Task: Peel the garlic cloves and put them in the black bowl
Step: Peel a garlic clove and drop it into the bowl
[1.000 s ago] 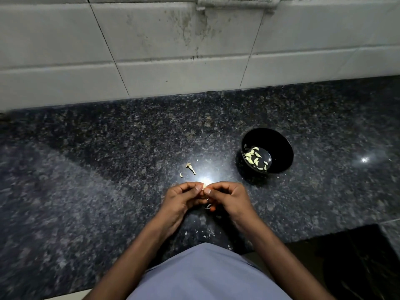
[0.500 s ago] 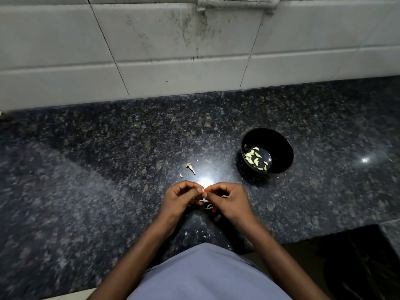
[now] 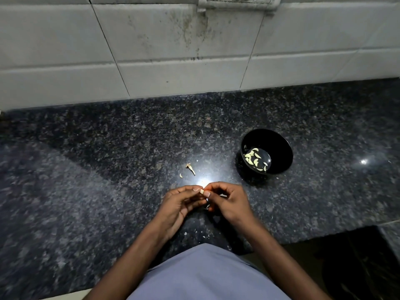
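Note:
A small pale garlic clove [image 3: 201,191] is pinched between the fingertips of both hands, just above the dark granite counter [image 3: 86,169]. My left hand [image 3: 179,204] holds it from the left, and my right hand [image 3: 229,202] grips it from the right with the thumbnail against it. The black bowl [image 3: 279,146] stands up and to the right of the hands, with several peeled cloves [image 3: 255,159] at its bottom. Bits of skin [image 3: 207,206] hang below the fingers.
A garlic stem piece [image 3: 190,168] and a small peel scrap [image 3: 181,175] lie on the counter just beyond the hands. Tiny peel flakes [image 3: 195,231] dot the counter near my body. A white tiled wall [image 3: 173,50] backs the counter. The counter's edge drops off at lower right.
The hands have stayed in place, working the clove between the fingertips; the pale clove end now shows more between the thumbs. The bowl has not moved.

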